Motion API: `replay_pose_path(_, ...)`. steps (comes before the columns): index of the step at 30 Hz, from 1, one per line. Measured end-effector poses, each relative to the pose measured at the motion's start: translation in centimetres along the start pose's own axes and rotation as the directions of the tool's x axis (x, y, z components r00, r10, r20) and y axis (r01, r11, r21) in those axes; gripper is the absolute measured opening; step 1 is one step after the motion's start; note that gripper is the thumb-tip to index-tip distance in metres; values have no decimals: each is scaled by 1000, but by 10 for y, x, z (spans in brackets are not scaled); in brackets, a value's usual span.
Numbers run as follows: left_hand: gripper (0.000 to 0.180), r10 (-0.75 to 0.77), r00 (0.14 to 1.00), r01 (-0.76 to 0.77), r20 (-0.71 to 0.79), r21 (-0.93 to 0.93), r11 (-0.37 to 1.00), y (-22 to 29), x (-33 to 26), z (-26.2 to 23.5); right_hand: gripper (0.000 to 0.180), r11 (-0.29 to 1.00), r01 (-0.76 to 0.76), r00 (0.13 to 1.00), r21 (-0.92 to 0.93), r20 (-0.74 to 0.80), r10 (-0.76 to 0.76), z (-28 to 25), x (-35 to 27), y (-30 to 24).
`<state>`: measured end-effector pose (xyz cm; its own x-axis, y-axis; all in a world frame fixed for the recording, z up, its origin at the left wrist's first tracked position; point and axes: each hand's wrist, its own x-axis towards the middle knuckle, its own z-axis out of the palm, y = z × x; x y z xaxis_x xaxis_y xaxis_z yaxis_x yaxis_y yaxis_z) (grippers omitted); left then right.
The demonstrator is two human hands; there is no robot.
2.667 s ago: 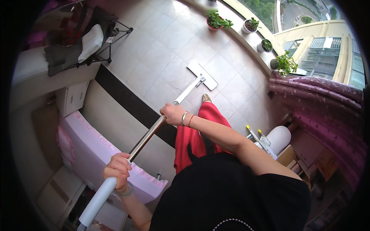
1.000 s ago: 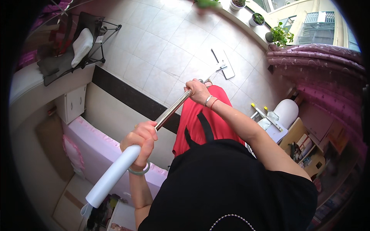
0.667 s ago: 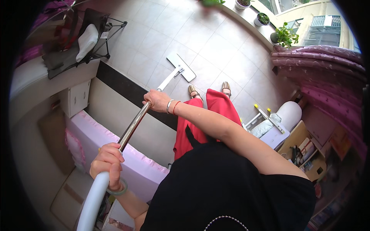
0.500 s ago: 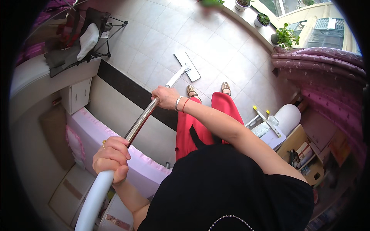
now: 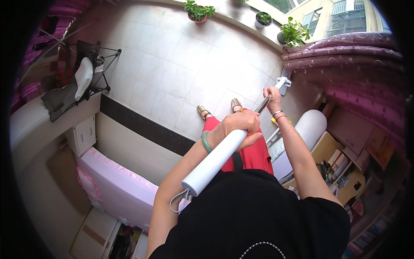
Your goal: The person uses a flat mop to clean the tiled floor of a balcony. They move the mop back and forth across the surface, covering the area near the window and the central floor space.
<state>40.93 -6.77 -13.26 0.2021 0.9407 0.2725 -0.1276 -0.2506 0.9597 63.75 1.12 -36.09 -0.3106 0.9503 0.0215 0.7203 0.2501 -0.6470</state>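
A flat mop with a thick white handle slants across my front, from my waist up to the right. Near its upper grip, my left hand is closed around the pole, with a green bangle on the wrist. Farther down, my right hand grips the metal part of the shaft. The mop head lies at the floor's right side, beside the purple curtain, and is partly hidden behind the shaft and my hand. A grey cord loop hangs from the handle's end.
Potted plants stand by the window: one at the far edge, others along the sill. A folding chair is at left. A bed with pink trim lies left below. The purple curtain and a wooden shelf are at right.
The mop head has swung from the middle of the floor to the right, by the curtain. Both hands have moved right with the pole, and the handle's end now shows.
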Motion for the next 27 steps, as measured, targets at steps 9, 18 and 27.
replay_pose_path(9,20,-133,971,148,-198,65,987,69,-45,-130,20,979,93,988,184,103,-113,103,54,-132)
replay_pose_path(18,17,-8,757,231,-654,256,939,132,-202,-171,4,895,303,693,326,569,-442,212,55,-300)
replay_pose_path(27,14,35,331,559,-943,226,798,264,-327,-124,6,828,256,267,499,786,-557,261,-118,-448)
